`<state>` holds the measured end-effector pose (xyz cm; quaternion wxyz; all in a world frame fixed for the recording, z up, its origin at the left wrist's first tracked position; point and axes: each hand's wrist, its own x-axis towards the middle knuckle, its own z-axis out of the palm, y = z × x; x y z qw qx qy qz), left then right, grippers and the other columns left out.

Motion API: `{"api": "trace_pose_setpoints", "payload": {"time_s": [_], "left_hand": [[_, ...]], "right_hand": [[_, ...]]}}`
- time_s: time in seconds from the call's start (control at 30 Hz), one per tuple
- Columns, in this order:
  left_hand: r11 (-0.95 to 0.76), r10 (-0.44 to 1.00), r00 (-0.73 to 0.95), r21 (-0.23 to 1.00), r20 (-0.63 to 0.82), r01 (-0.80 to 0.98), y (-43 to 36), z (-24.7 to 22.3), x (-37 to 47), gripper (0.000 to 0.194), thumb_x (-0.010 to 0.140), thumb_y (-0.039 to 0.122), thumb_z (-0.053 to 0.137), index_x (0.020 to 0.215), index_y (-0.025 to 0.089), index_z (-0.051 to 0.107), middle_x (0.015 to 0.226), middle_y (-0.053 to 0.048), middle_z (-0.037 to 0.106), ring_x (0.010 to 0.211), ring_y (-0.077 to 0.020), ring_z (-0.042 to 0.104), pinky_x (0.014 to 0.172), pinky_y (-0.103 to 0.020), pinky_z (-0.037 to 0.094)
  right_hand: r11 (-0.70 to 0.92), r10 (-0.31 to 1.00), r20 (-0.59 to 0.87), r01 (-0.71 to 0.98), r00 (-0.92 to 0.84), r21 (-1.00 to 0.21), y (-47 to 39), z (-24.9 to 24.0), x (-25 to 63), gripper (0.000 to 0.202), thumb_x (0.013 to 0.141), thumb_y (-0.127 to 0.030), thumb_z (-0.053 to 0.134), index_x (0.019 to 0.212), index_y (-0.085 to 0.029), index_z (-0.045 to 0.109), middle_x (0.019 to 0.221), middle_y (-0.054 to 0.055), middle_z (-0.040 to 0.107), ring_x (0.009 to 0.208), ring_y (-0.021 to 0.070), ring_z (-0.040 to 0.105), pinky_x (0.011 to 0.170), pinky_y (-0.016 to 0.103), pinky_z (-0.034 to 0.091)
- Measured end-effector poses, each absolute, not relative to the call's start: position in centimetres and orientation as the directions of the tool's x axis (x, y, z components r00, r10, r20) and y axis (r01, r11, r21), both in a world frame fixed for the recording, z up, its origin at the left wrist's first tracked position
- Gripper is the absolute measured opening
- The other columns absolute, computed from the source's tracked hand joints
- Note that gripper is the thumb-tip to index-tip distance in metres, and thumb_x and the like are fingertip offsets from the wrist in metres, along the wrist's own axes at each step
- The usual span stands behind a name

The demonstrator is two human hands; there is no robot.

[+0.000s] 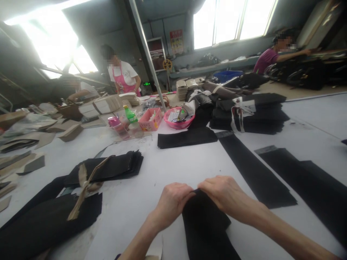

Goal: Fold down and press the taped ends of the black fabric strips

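Both hands grip the far end of a black fabric strip (206, 227) that hangs or lies toward me. My left hand (175, 200) pinches its left corner, fingers closed. Close beside it, my right hand (222, 195) is closed on the right side of the same end, knuckles up. The fingertips are partly hidden behind the fabric. To the right, a long black strip (255, 169) lies flat on the white table (151, 166). Left of my hands lies a stack of black pieces (119, 166) with a tan cloth tie (84, 184) across it.
Beyond my hands stand a pink basin (179, 121), a pink box (150, 119) and a green bottle (130, 115). A tied black bundle (249, 113) sits at the back right. More black strips (311, 180) lie right. Several people work across the room.
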<state>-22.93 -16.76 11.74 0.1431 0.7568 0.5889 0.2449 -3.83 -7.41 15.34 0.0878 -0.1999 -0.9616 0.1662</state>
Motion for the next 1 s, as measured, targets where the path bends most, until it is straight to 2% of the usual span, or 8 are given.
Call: {"api": "trace_pose_setpoints", "payload": {"time_s": [0.1, 0.2, 0.33, 0.47, 0.6, 0.73, 0.83, 1.0], "left_hand": [[-0.244, 0.969, 0.174, 0.546, 0.177, 0.802, -17.3, 11.6, -23.4, 0.026, 0.097, 0.030, 0.042, 0.082, 0.019, 0.060, 0.073, 0.000, 0.060, 0.070, -0.0140, 0.055, 0.070, -0.025, 0.039], [-0.147, 0.988, 0.077, 0.640, 0.137, 0.754, -18.4, 11.1, -25.0, 0.025, 0.097, 0.031, 0.043, 0.081, 0.019, 0.059, 0.071, 0.001, 0.057, 0.066, -0.0122, 0.050, 0.065, -0.023, 0.036], [-0.001, 0.993, -0.082, 0.726, 0.079, 0.688, -19.5, 10.3, -27.1, 0.034, 0.096, 0.035, 0.045, 0.068, 0.017, 0.049, 0.061, 0.004, 0.040, 0.058, -0.0096, 0.037, 0.057, -0.022, 0.030], [0.035, 0.996, -0.090, 0.779, 0.027, 0.626, -19.0, 9.9, -26.3, 0.037, 0.096, 0.037, 0.044, 0.065, 0.016, 0.045, 0.061, 0.004, 0.034, 0.058, -0.0091, 0.033, 0.055, -0.022, 0.028], [0.032, 0.997, -0.074, 0.799, 0.016, 0.601, -18.4, 10.3, -24.9, 0.035, 0.095, 0.036, 0.045, 0.067, 0.016, 0.049, 0.061, 0.004, 0.038, 0.059, -0.0093, 0.035, 0.055, -0.021, 0.028], [0.025, 0.997, -0.070, 0.811, 0.019, 0.584, -18.4, 10.8, -24.5, 0.033, 0.095, 0.035, 0.045, 0.070, 0.015, 0.054, 0.063, 0.003, 0.043, 0.060, -0.0099, 0.037, 0.056, -0.021, 0.030], [0.024, 0.997, -0.070, 0.816, 0.020, 0.578, -18.6, 11.2, -24.5, 0.033, 0.095, 0.036, 0.045, 0.071, 0.015, 0.054, 0.064, 0.003, 0.043, 0.061, -0.0099, 0.037, 0.057, -0.021, 0.031], [-0.015, 1.000, 0.019, 0.837, 0.005, 0.548, -19.2, 11.9, -24.6, 0.030, 0.097, 0.033, 0.039, 0.077, 0.016, 0.053, 0.067, 0.003, 0.043, 0.063, -0.0105, 0.037, 0.059, -0.022, 0.032]], "right_hand": [[0.862, 0.431, 0.104, 0.374, -0.897, -0.343, -6.5, 14.8, -2.9, 0.023, 0.086, -0.007, 0.045, 0.086, -0.022, 0.061, 0.081, -0.001, 0.068, 0.067, 0.0136, 0.059, 0.061, 0.025, 0.035], [0.805, 0.558, 0.154, 0.488, -0.815, -0.338, -4.2, 13.8, -0.4, 0.032, 0.086, -0.005, 0.041, 0.099, -0.022, 0.065, 0.091, 0.001, 0.070, 0.075, 0.0153, 0.064, 0.066, 0.025, 0.041], [0.595, 0.780, 0.198, 0.605, -0.594, -0.529, -1.7, 12.5, 2.7, 0.023, 0.091, -0.019, 0.045, 0.099, -0.023, 0.067, 0.094, 0.000, 0.072, 0.084, 0.0166, 0.067, 0.072, 0.026, 0.047], [0.495, 0.759, 0.134, 0.432, -0.637, -0.754, -2.8, 11.9, 0.6, 0.023, 0.092, -0.030, 0.050, 0.106, -0.024, 0.068, 0.101, 0.000, 0.071, 0.093, 0.0178, 0.066, 0.082, 0.029, 0.050], [0.350, 0.707, 0.106, 0.215, -0.700, -0.912, -5.2, 12.0, -3.6, 0.032, 0.092, -0.039, 0.052, 0.117, -0.023, 0.064, 0.111, 0.003, 0.068, 0.101, 0.0188, 0.063, 0.089, 0.031, 0.048], [0.266, 0.662, 0.087, 0.126, -0.744, -0.956, -6.5, 12.1, -6.0, 0.021, 0.089, -0.035, 0.059, 0.096, -0.020, 0.071, 0.091, 0.001, 0.070, 0.086, 0.0168, 0.063, 0.078, 0.027, 0.047], [0.228, 0.673, 0.066, 0.121, -0.737, -0.966, -6.9, 12.2, -6.6, 0.020, 0.088, -0.033, 0.059, 0.080, -0.017, 0.068, 0.073, -0.001, 0.065, 0.070, 0.0139, 0.058, 0.066, 0.024, 0.044], [0.223, 0.734, 0.084, 0.122, -0.674, -0.967, -7.3, 13.1, -6.2, 0.021, 0.089, -0.032, 0.058, 0.077, -0.017, 0.067, 0.070, -0.002, 0.063, 0.068, 0.0134, 0.057, 0.064, 0.024, 0.042]]}}
